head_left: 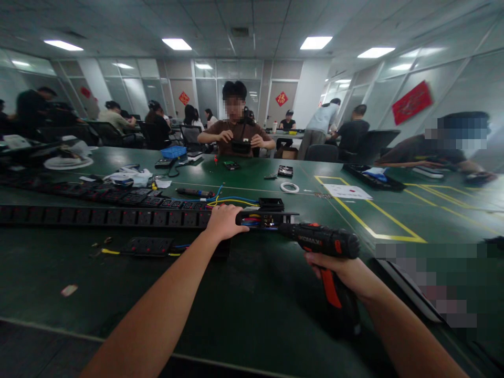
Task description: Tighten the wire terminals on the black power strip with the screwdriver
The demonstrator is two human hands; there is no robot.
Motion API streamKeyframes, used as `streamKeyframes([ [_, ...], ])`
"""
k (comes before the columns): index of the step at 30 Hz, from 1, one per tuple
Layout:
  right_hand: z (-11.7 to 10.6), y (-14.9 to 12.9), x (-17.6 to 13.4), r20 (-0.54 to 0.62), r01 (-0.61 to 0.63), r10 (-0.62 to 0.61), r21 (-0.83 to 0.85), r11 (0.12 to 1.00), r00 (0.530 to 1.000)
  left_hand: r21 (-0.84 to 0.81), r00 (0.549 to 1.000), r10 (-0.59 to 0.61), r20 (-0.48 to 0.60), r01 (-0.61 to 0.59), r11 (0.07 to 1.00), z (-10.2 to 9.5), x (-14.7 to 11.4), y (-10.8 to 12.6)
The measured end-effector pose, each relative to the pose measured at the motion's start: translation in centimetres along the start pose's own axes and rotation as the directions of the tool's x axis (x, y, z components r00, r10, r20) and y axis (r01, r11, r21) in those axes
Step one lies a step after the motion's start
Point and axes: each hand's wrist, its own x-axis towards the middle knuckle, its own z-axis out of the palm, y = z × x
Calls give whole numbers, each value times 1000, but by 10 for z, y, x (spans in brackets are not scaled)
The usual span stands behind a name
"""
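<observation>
The left hand (225,224) grasps the strip (114,216) near its three-o'clock end, while the right hand (334,265) grips the drill (326,240), pointing toward nine o'clock.

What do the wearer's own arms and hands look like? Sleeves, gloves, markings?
Left hand and right hand: ungloved. Left forearm and right forearm: bare, no sleeve in view. No watch, cable or marking visible on either.
</observation>
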Motion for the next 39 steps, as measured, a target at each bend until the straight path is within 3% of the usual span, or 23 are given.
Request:
streamKeyframes([
  [39,-3,6,6,19,86,-87,60,995,996,1,1000,-5,12,5,1000,0,0,0],
])
